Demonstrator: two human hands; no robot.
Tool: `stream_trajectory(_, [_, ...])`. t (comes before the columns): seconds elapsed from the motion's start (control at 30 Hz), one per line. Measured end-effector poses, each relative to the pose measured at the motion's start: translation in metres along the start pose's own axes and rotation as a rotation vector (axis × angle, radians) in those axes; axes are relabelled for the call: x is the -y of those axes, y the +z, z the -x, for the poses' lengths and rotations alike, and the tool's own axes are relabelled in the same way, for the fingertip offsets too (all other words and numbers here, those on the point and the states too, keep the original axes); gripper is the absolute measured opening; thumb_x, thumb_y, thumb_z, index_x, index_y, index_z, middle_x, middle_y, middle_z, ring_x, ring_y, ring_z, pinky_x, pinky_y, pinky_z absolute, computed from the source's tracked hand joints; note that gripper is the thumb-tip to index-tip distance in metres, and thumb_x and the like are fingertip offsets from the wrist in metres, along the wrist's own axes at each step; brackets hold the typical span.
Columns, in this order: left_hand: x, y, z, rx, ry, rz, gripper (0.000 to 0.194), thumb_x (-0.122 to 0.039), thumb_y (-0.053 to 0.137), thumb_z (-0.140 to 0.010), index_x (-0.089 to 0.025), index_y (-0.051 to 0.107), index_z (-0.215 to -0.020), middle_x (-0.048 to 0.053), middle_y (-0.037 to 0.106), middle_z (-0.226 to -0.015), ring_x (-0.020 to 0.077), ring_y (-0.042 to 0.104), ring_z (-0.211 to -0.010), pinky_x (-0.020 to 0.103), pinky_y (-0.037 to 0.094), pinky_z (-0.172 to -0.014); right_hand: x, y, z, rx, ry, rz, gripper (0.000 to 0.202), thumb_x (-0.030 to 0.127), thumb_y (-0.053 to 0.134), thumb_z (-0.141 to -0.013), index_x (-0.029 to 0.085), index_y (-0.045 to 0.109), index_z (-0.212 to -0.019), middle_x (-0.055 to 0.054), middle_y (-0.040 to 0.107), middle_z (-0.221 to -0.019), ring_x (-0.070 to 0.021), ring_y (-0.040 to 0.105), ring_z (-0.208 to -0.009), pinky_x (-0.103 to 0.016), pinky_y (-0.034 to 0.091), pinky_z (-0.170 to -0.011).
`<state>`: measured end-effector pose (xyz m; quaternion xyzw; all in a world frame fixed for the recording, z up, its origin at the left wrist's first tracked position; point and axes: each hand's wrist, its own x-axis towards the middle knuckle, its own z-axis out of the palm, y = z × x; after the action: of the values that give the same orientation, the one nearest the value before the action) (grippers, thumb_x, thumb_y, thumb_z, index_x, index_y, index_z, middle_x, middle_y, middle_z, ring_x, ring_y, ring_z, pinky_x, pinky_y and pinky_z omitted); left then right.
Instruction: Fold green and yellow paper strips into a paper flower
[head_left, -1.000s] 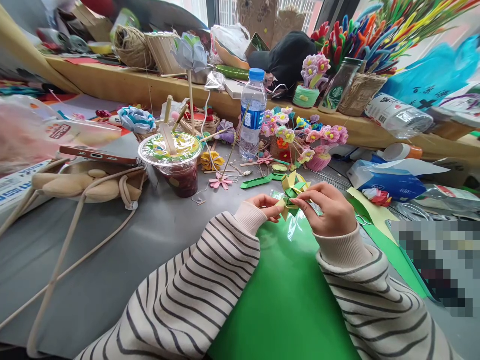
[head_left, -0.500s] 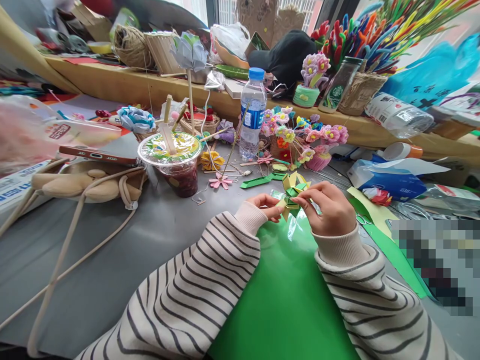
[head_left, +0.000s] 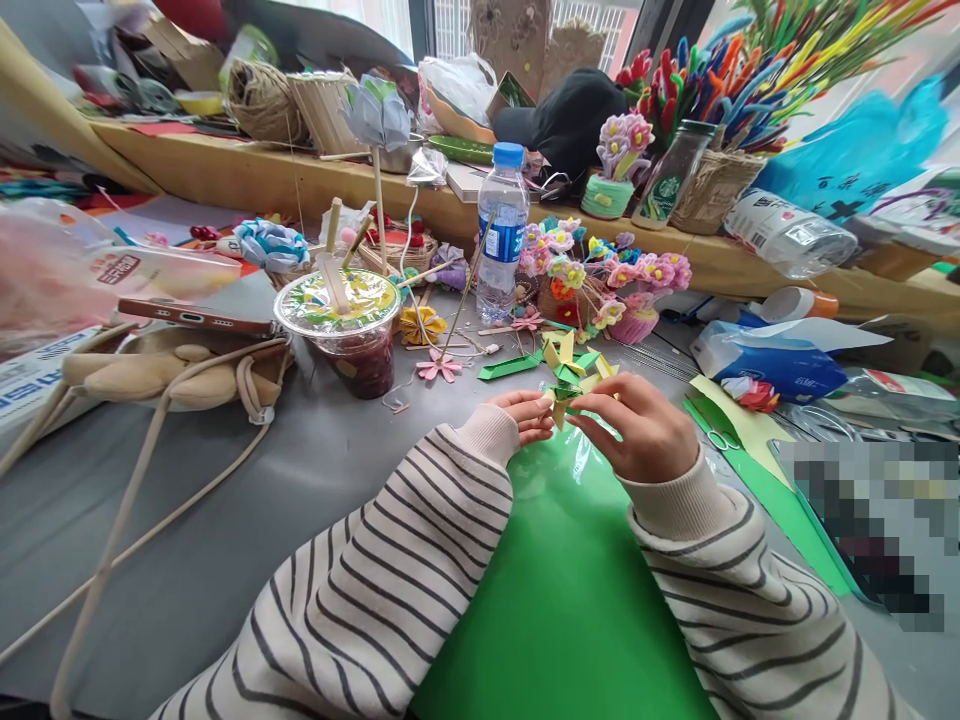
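Observation:
A folded paper piece (head_left: pixel 568 372) in green and pale yellow, with pointed tips sticking out, is held up between my two hands over a shiny green sheet (head_left: pixel 570 580). My left hand (head_left: pixel 521 415) supports its left lower side, fingers pressed together against it. From the right, my right hand (head_left: pixel 641 425) pinches it between thumb and fingers. The fingers hide part of its underside. Just behind, on the grey table, lies a folded green paper strip (head_left: pixel 510 367).
A lidded cup (head_left: pixel 349 350) with dark contents and a water bottle (head_left: pixel 501 240) stand behind my hands. To the left are a phone (head_left: pixel 199 315) and a beige corded bag (head_left: pixel 172 375). Scissors (head_left: pixel 721 438) and paper lie at right. Craft flowers (head_left: pixel 600 270) fill the back.
My hands and the paper piece have shifted slightly left. The piece is turned, showing its pointed tips differently. My left fingers are straighter, and the right hand's grip has changed a little.

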<state>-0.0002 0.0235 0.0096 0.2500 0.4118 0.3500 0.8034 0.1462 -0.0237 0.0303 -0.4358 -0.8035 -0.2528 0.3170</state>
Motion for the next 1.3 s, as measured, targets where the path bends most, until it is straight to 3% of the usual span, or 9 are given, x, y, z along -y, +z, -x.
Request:
stream_trajectory(0.13, [0.001, -0.001, -0.001, 0.017, -0.009, 0.008, 0.005, -0.005, 0.053, -0.069, -0.009, 0.053, -0.069, -0.001, 0.056, -0.048, 0.0063, 0.053, -0.041, 0.018, 0.045, -0.046, 0.002, 0.000, 0.001, -0.072, 0.026, 0.022, 0.008, 0.022, 0.058, -0.069, 0.022, 0.059, -0.077, -0.001, 0.057, -0.069, -0.0094, 0.053, -0.062, -0.019, 0.043, -0.058])
stream_trajectory(0.5, [0.001, -0.003, -0.002, 0.064, -0.057, -0.009, 0.004, -0.006, 0.053, -0.069, -0.009, 0.055, -0.067, 0.001, 0.056, -0.048, 0.0060, 0.052, -0.042, 0.018, 0.044, -0.047, 0.004, 0.003, 0.001, 0.009, 0.047, 0.061, 0.007, 0.023, 0.054, -0.072, 0.019, 0.059, -0.070, -0.003, 0.058, -0.070, -0.0122, 0.052, -0.066, -0.022, 0.042, -0.060])
stream_trajectory(0.67, [0.001, -0.002, -0.001, 0.072, -0.055, -0.008, 0.007, -0.005, 0.051, -0.070, -0.009, 0.054, -0.065, 0.000, 0.052, -0.046, 0.0048, 0.048, -0.039, 0.017, 0.042, -0.044, -0.007, 0.002, 0.003, -0.008, 0.056, -0.127, 0.007, 0.022, 0.058, -0.069, 0.018, 0.061, -0.075, -0.003, 0.056, -0.070, -0.0102, 0.053, -0.062, -0.020, 0.044, -0.057])
stream_trajectory(0.8, [0.003, -0.003, -0.002, 0.095, -0.002, -0.022, 0.003, -0.010, 0.057, -0.068, -0.010, 0.054, -0.069, -0.002, 0.051, -0.048, 0.0048, 0.049, -0.041, 0.018, 0.043, -0.045, -0.007, 0.004, 0.002, -0.025, 0.165, -0.239, 0.006, 0.021, 0.057, -0.070, 0.018, 0.061, -0.074, -0.003, 0.054, -0.069, -0.0102, 0.052, -0.061, -0.022, 0.044, -0.056])
stream_trajectory(0.93, [0.009, -0.004, -0.003, 0.154, 0.109, -0.124, 0.028, -0.022, 0.070, -0.053, -0.010, 0.055, -0.074, 0.000, 0.055, -0.062, 0.0071, 0.053, -0.053, 0.019, 0.044, -0.048, -0.003, 0.007, 0.002, -0.091, 0.302, -0.260, 0.005, 0.021, 0.056, -0.071, 0.019, 0.060, -0.071, -0.002, 0.053, -0.067, -0.0105, 0.050, -0.059, -0.023, 0.042, -0.053])
stream_trajectory(1.07, [0.013, -0.003, -0.002, 0.167, 0.156, -0.208, 0.044, -0.020, 0.076, -0.040, -0.012, 0.052, -0.076, 0.000, 0.057, -0.066, 0.0103, 0.056, -0.060, 0.021, 0.044, -0.050, -0.004, 0.011, 0.003, -0.072, 0.426, -0.296, 0.008, 0.025, 0.057, -0.070, 0.018, 0.061, -0.066, -0.001, 0.052, -0.063, -0.0085, 0.046, -0.051, -0.022, 0.038, -0.046])
stream_trajectory(1.2, [0.010, -0.002, -0.002, 0.179, 0.078, -0.211, 0.028, -0.021, 0.070, -0.052, -0.011, 0.052, -0.070, 0.000, 0.056, -0.056, 0.0082, 0.055, -0.050, 0.019, 0.044, -0.048, -0.003, 0.013, 0.005, -0.048, 0.508, -0.347, 0.013, 0.028, 0.055, -0.071, 0.018, 0.060, -0.065, 0.000, 0.051, -0.063, -0.0065, 0.040, -0.046, -0.022, 0.034, -0.041])
stream_trajectory(1.3, [0.005, 0.000, -0.003, 0.177, -0.066, -0.165, 0.016, -0.022, 0.063, -0.063, -0.010, 0.054, -0.068, 0.001, 0.056, -0.054, 0.0098, 0.057, -0.049, 0.020, 0.045, -0.047, 0.000, 0.014, 0.005, -0.038, 0.502, -0.361, 0.013, 0.027, 0.055, -0.072, 0.018, 0.060, -0.066, 0.000, 0.051, -0.065, -0.0057, 0.038, -0.045, -0.021, 0.032, -0.040])
